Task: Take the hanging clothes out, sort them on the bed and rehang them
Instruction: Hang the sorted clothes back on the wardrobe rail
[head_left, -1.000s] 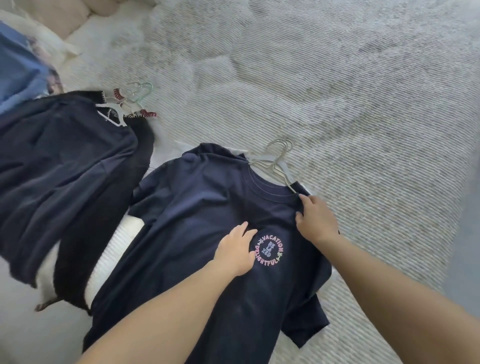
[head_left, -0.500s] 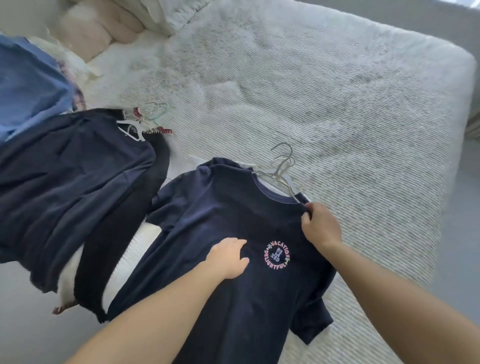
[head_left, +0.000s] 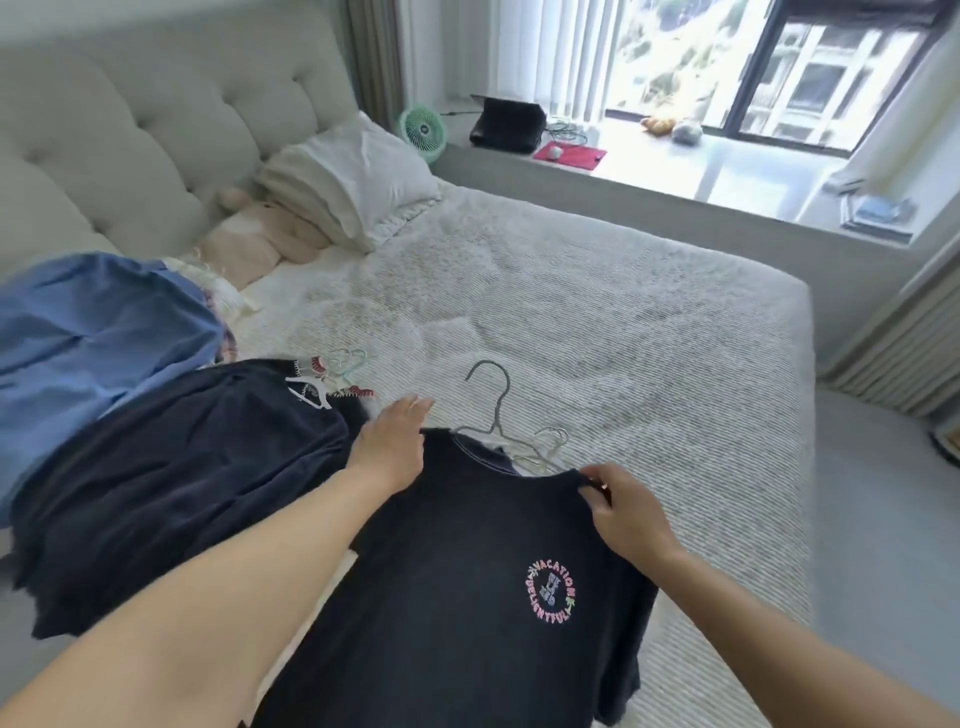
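Observation:
A navy T-shirt (head_left: 457, 571) with a round pink logo is lifted off the bed (head_left: 597, 322) on a grey wire hanger (head_left: 493, 410). My left hand (head_left: 389, 447) holds its left shoulder, with the fingers stretched forward over the cloth. My right hand (head_left: 623, 509) pinches the right shoulder seam. More wire hangers (head_left: 545, 447) lie under the collar. To the left lie a dark navy garment (head_left: 171, 467) and a blue garment (head_left: 98, 332), with several hangers (head_left: 332, 379) at their tops.
Pillows (head_left: 353, 182) and a beige soft toy (head_left: 260, 228) sit by the tufted headboard (head_left: 130, 119). Beyond the bed a window ledge (head_left: 701, 171) carries a green fan (head_left: 422, 130), a black laptop (head_left: 506, 124) and a red pad. Grey floor (head_left: 883, 493) lies to the right.
Both hands have gone from the shirt's chest and collar to its shoulders and raised it off the bed. My head has tilted up, bringing the headboard and window into view.

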